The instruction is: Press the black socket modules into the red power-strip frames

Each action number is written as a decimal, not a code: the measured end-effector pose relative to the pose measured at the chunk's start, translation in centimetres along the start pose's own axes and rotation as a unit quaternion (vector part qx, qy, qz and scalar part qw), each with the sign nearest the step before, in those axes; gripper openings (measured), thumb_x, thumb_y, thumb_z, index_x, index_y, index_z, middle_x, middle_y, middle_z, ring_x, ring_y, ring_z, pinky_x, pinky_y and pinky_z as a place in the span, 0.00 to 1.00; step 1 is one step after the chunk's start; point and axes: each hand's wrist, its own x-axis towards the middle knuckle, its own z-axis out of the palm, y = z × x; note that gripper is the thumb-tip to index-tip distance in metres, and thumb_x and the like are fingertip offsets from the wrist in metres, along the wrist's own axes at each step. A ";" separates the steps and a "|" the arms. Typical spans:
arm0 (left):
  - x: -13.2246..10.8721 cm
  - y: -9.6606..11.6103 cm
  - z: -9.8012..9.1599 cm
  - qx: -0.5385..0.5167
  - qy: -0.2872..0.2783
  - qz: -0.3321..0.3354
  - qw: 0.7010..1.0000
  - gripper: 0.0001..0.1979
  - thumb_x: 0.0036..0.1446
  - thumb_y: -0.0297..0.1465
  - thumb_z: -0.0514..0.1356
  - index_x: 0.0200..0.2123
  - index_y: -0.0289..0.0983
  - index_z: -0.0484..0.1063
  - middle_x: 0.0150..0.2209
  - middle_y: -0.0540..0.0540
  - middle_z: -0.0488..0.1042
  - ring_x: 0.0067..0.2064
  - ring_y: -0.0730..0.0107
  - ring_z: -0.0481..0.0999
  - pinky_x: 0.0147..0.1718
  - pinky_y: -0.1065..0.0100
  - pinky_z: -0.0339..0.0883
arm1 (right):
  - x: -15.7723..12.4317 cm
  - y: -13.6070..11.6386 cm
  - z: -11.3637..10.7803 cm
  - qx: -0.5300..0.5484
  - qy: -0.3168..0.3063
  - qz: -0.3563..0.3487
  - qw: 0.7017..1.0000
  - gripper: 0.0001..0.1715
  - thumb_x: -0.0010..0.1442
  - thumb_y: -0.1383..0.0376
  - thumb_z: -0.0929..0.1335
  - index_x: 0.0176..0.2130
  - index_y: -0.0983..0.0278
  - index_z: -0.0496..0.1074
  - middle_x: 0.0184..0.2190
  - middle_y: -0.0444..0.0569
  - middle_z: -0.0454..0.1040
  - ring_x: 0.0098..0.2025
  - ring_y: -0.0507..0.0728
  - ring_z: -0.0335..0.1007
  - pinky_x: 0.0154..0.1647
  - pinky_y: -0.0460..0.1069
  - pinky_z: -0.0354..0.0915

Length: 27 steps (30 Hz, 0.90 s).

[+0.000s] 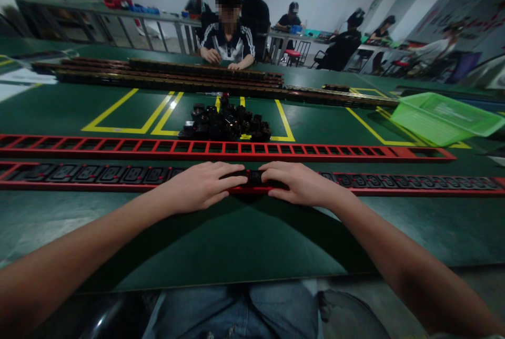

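Note:
A long red frame [252,190] runs across the table in front of me, its openings filled with black socket modules [133,173]. My left hand [207,184] lies over the frame with its fingers stretched to the right and the thumb apart, at the near edge. From the other side my right hand [294,182] reaches in, fingers bent and thumb apart. Its fingertips touch or nearly touch a black socket module [256,176] that shows between both hands. The modules directly under my palms are hidden.
Behind lies a second red frame [221,148] with open slots. Beyond it are a heap of black modules [226,121], long dark rails [169,77] and a green basket [437,118]. A person [228,39] sits across the green table [252,244]; others sit farther back.

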 end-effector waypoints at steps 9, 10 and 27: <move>0.0 0.1 0.0 -0.005 0.001 -0.005 1.000 0.23 0.67 0.31 0.55 0.65 0.43 0.63 0.67 0.40 0.63 0.61 0.54 0.71 0.56 0.53 0.68 | 0.0 -0.2 -0.2 -0.003 -0.004 0.009 1.000 0.13 0.66 0.65 0.68 0.50 0.61 0.71 0.56 0.55 0.73 0.54 0.61 0.72 0.52 0.55 0.68; 0.0 0.1 0.0 -0.006 0.000 -0.006 1.000 0.23 0.67 0.31 0.55 0.65 0.43 0.63 0.67 0.40 0.63 0.61 0.54 0.71 0.57 0.53 0.68 | 0.0 -0.2 -0.2 -0.002 -0.002 0.008 1.000 0.13 0.66 0.65 0.68 0.50 0.61 0.71 0.56 0.55 0.73 0.54 0.61 0.72 0.52 0.55 0.68; 0.1 0.2 -0.1 -0.011 0.010 -0.006 1.000 0.22 0.67 0.31 0.54 0.63 0.42 0.65 0.66 0.39 0.64 0.60 0.54 0.71 0.56 0.52 0.69 | 0.0 -0.1 -0.1 -0.010 0.000 0.001 1.000 0.14 0.65 0.65 0.68 0.51 0.61 0.71 0.56 0.55 0.72 0.53 0.61 0.72 0.51 0.55 0.68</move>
